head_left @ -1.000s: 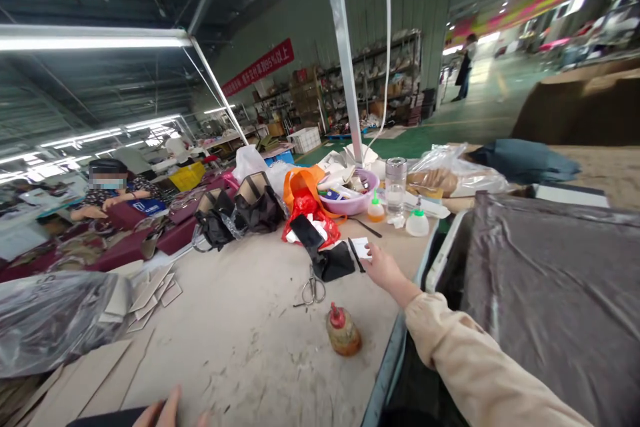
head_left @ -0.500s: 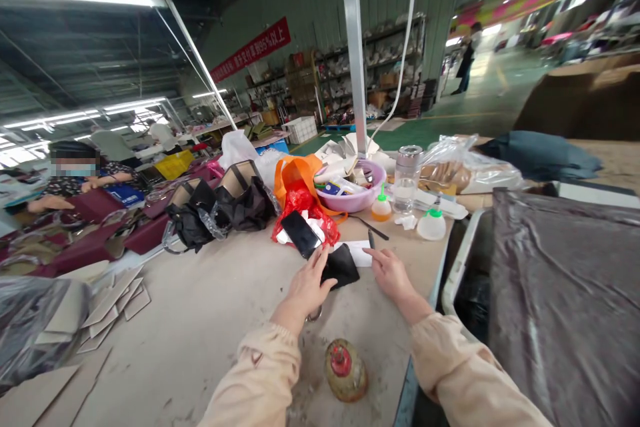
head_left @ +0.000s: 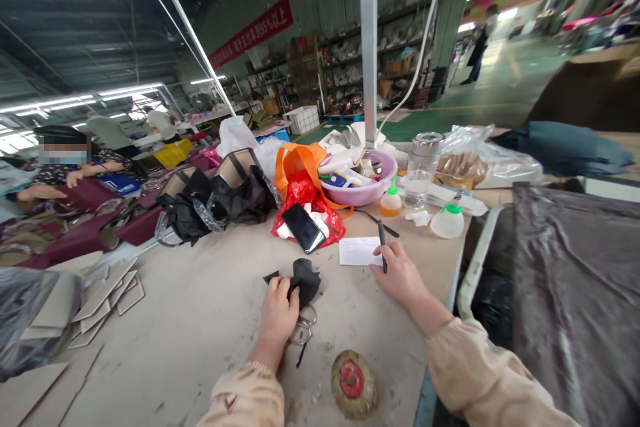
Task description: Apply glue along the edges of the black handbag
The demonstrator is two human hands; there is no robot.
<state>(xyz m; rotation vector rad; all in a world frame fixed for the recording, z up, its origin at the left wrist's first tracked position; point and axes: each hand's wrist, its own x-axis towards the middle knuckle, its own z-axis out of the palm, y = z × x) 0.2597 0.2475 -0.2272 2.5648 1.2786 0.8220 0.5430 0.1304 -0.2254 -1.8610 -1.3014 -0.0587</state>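
Note:
My left hand [head_left: 280, 313] is closed on a crumpled piece of thin black material [head_left: 304, 281] lying on the table. Beside that hand are metal loops [head_left: 305, 327] that look like scissor handles, partly covered by the material. My right hand [head_left: 400, 273] pinches a black pen [head_left: 383, 247], held upright at the right edge of a white slip of paper [head_left: 359, 251]. Faint lines show on the paper, too small to read. A stained pot with a red top [head_left: 353, 383] stands nearer to me, between my forearms.
Behind the paper are a phone [head_left: 303, 227] on a red plastic bag [head_left: 333, 232], a purple basin [head_left: 360, 197], a glass jar [head_left: 421, 170] and green-capped bottles [head_left: 447, 221]. Black bags [head_left: 243, 193] and card pieces [head_left: 107, 297] lie left. A person [head_left: 65, 170] sits beyond.
My left hand has pulled the black material left and towards me, off the paper, crumpling it. My right hand has taken hold of the pen. The scissor-like loops show more now.

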